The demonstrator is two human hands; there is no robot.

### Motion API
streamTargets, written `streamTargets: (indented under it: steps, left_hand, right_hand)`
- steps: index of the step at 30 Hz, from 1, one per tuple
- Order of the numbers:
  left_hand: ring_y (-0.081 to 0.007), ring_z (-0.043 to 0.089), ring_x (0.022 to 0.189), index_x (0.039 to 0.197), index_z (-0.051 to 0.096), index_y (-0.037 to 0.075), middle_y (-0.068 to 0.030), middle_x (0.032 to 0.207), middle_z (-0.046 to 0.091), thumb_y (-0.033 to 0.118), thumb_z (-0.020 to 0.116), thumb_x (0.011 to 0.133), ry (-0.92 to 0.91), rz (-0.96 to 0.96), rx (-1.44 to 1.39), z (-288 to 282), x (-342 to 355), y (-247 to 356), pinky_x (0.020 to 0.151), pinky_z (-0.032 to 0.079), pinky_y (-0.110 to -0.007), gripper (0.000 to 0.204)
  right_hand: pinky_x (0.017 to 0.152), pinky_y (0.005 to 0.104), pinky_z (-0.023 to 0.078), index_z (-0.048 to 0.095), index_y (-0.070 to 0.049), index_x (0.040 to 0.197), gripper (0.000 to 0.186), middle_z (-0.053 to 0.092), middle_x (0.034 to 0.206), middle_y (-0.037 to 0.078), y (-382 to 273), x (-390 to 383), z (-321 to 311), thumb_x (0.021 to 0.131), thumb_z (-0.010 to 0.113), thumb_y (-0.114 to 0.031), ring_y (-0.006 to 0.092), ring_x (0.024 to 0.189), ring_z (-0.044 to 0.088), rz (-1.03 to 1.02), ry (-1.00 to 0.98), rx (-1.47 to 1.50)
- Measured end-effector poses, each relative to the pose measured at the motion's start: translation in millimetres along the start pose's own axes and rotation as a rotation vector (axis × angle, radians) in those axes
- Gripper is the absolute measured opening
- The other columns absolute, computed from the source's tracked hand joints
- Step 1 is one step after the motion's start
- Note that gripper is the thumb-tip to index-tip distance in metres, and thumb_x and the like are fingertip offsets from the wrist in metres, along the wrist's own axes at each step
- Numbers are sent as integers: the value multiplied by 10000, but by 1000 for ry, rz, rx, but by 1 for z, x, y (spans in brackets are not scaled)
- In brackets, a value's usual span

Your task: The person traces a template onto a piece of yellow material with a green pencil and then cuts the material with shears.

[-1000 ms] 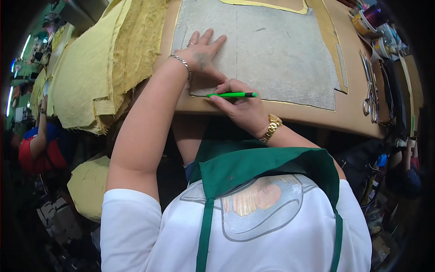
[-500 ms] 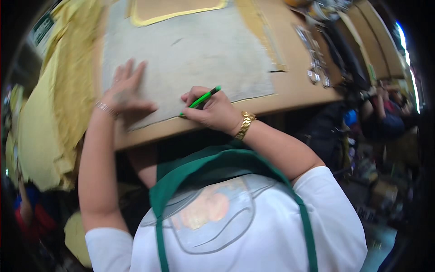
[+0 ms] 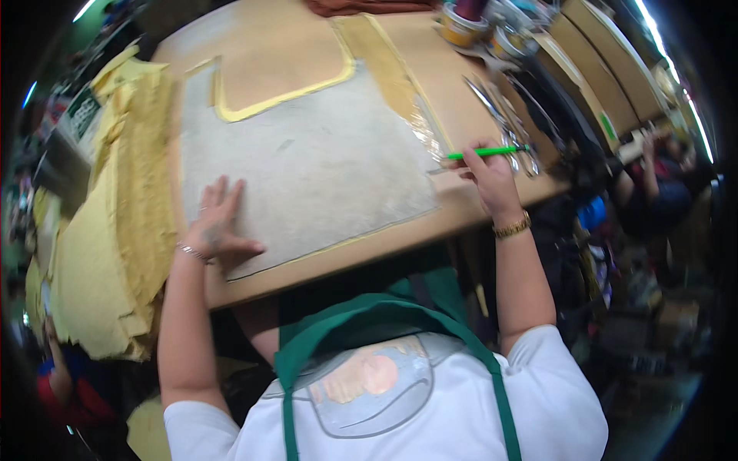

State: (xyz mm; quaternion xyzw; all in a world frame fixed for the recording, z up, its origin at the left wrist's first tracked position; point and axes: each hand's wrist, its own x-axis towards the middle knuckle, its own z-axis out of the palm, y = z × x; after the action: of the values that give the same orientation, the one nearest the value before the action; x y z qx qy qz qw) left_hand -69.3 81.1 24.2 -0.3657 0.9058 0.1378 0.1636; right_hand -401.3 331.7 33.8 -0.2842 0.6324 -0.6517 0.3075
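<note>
My left hand (image 3: 217,227) lies with fingers spread on the lower-left part of a grey flat pattern sheet (image 3: 315,177), which has a cut-out edged in pale yellow (image 3: 280,100) along its top. My right hand (image 3: 484,177) grips a bright green pen (image 3: 503,151) at the sheet's right side, beside a yellow strip (image 3: 384,73) with a shiny patch. Just right of that hand lie metal scissors (image 3: 492,111) on the tan work table (image 3: 361,253).
Ragged yellow sheets (image 3: 108,253) are piled at the left. Tubs (image 3: 461,27), dark material (image 3: 538,96) and cardboard (image 3: 592,54) sit at the upper right, reddish cloth (image 3: 361,4) at the far edge. Co-workers appear at left (image 3: 69,384) and right (image 3: 649,184).
My right hand has moved with the pen from the lower edge of the sheet to its right side. My left hand stays spread at the left. The view has shifted, showing more table.
</note>
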Motion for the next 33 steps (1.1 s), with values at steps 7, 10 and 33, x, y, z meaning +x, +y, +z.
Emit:
streamTargets:
  steps: [7, 10, 33]
  left_hand:
    - [-308, 100, 1302, 1293, 329, 105, -113, 1402, 169, 515, 588, 703, 342, -97, -208, -18, 21, 50, 954, 198, -605, 763]
    - [-322, 128, 1293, 1288, 333, 100, -116, 1391, 191, 485, 564, 737, 408, -121, -308, -20, 61, 52, 949, 216, -600, 711]
    - [-327, 89, 1299, 1273, 268, -37, -188, 1362, 206, 402, 543, 775, 825, -193, -518, 17, 116, 18, 962, 114, -622, 719]
  right_hand:
    - [594, 199, 431, 487, -47, 867, 112, 583, 777, 42, -11, 21, 60, 831, 556, -128, 101, 694, 578, -82, -224, -124]
    - [625, 210, 449, 488, -38, 875, 106, 583, 785, 43, -31, 34, 100, 837, 544, -119, 112, 717, 587, -50, -316, -62]
    - [604, 342, 436, 569, 11, 815, 262, 589, 689, 147, 22, 53, 412, 714, 668, -209, 248, 638, 571, -67, -1457, -633]
